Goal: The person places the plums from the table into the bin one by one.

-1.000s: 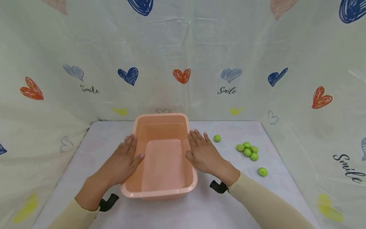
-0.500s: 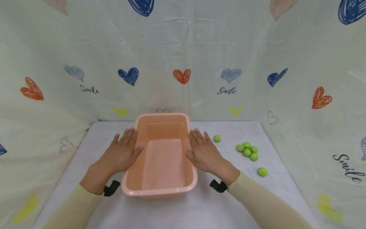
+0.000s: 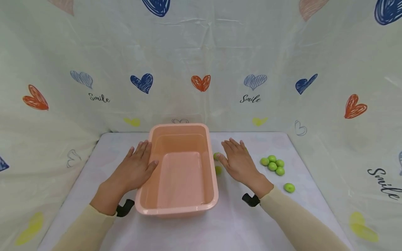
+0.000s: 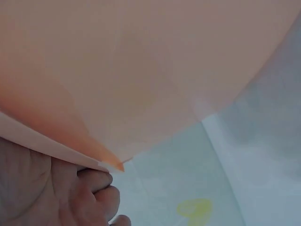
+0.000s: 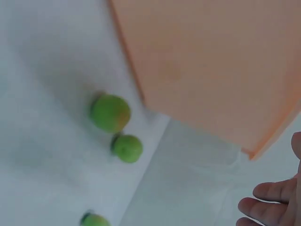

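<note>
A pink plastic basin (image 3: 180, 211) stands mid-table with its inside visible and bare. My left hand (image 3: 133, 167) rests on its left rim, fingers straight, the thumb reaching over the edge. In the left wrist view, fingers (image 4: 94, 193) lie right at the rim under the basin's edge (image 4: 51, 141). My right hand (image 3: 240, 164) hovers to the right of the basin with straight fingers and nothing in it. Two small green round fruits (image 3: 218, 170) lie between it and the basin's right side. In the right wrist view, a green fruit (image 5: 110, 113) lies beside the basin (image 5: 197, 61).
Farther right, several green fruits (image 3: 272, 166) sit in a cluster, and a single green fruit (image 3: 289, 187) lies nearer the front. The table (image 3: 238, 226) has a pale cover. A heart-print sheet (image 3: 176, 52) hangs close behind the basin and along both sides.
My right hand has left the basin's right rim and moved right, uncovering the fruits beside the basin. My left hand slid slightly forward and its fingers spread a little.
</note>
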The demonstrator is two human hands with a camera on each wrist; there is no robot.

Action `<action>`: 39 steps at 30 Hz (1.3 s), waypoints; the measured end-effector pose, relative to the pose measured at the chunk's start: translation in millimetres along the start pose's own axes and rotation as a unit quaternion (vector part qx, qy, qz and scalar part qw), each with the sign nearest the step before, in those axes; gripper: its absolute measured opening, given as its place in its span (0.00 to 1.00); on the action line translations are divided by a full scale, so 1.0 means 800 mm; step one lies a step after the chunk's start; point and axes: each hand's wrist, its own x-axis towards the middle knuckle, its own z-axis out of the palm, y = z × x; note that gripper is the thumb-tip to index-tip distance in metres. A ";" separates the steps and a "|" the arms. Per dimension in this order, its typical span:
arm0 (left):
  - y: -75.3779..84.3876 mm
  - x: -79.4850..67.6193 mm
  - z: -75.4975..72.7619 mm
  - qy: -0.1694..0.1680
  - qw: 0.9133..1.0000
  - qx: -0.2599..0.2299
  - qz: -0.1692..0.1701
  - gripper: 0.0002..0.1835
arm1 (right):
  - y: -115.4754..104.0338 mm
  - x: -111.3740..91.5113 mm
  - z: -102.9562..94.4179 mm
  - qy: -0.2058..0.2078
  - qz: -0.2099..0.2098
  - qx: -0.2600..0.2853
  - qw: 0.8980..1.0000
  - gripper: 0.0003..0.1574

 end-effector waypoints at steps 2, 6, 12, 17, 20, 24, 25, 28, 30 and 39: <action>-0.001 0.000 0.001 0.001 1.000 -0.007 -0.003 0.39 | 0.022 -0.005 0.007 0.022 0.014 -0.005 1.000 0.37; -0.002 0.001 0.002 0.003 1.000 -0.021 -0.005 0.40 | 0.059 -0.017 0.023 0.052 0.032 -0.026 0.998 0.34; -0.008 0.002 -0.002 -0.001 0.999 -0.033 -0.005 0.40 | 0.086 -0.029 0.047 0.075 0.008 -0.050 0.996 0.32; -0.009 0.003 -0.001 0.001 1.000 -0.027 -0.001 0.40 | 0.090 -0.033 0.073 0.063 -0.044 -0.080 0.994 0.33; -0.008 0.003 0.000 0.006 1.000 -0.022 0.001 0.40 | 0.087 -0.031 0.087 0.048 -0.069 -0.096 0.992 0.34; -0.008 0.001 0.001 0.009 1.000 -0.019 0.001 0.40 | 0.078 -0.025 0.100 0.026 -0.100 -0.122 0.987 0.34; -0.008 0.001 0.001 0.009 1.000 -0.019 0.001 0.40 | 0.076 -0.024 0.103 0.021 -0.109 -0.130 0.985 0.33; -0.007 0.000 -0.001 0.011 1.000 -0.022 0.002 0.40 | 0.069 -0.019 0.109 0.020 -0.135 -0.148 0.979 0.32; -0.006 0.000 -0.002 0.011 1.000 -0.022 0.001 0.40 | 0.065 -0.015 0.112 0.023 -0.150 -0.154 0.976 0.31; -0.005 0.000 -0.001 0.016 1.000 -0.022 0.002 0.39 | 0.056 -0.009 0.121 0.035 -0.171 -0.166 0.971 0.24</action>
